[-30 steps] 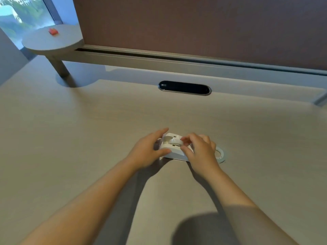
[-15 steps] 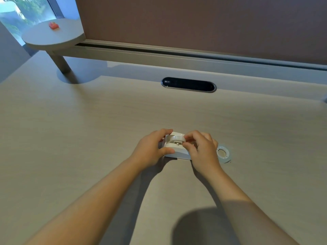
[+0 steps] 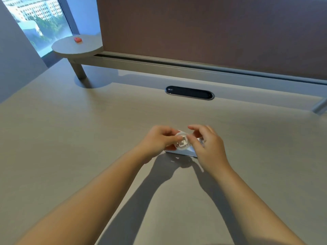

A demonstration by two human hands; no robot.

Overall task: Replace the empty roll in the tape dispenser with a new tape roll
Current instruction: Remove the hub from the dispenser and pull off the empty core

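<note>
Two bare hands meet over the middle of a pale wood-grain desk [image 3: 88, 138], both working at one small white piece. The left hand [image 3: 157, 139] comes in from seven o'clock, fingers curled, and pinches the left edge of a round white spool [image 3: 182, 142] between thumb and forefinger. The right hand [image 3: 207, 145] comes in from five o'clock; its thumb and forefinger close on the spool's right edge, while the other fingers are loosely spread above it. The spool is held raised and tilted toward the camera, so its hub with a squarish centre shows (whether any tape is wound on it is too blurred to tell). Directly under the spool and the hands, the white tape dispenser [image 3: 184, 152] sits on the desk, only its lower side and right end visible beyond the fingers. Whether the spool touches the dispenser cannot be told. The arms' shadows fall on the desk toward six o'clock.

At twelve o'clock from the hands, well apart, a dark oval cable slot [image 3: 189, 92] is set in the desk. Beyond it a grey rail [image 3: 194, 68] runs along the foot of a brown partition panel [image 3: 212, 27]. At ten o'clock, far off, a small round shelf [image 3: 77, 47] stands on a short leg, with a small red object [image 3: 77, 39] on top. A window [image 3: 40, 20] behind it shows buildings and trees
</note>
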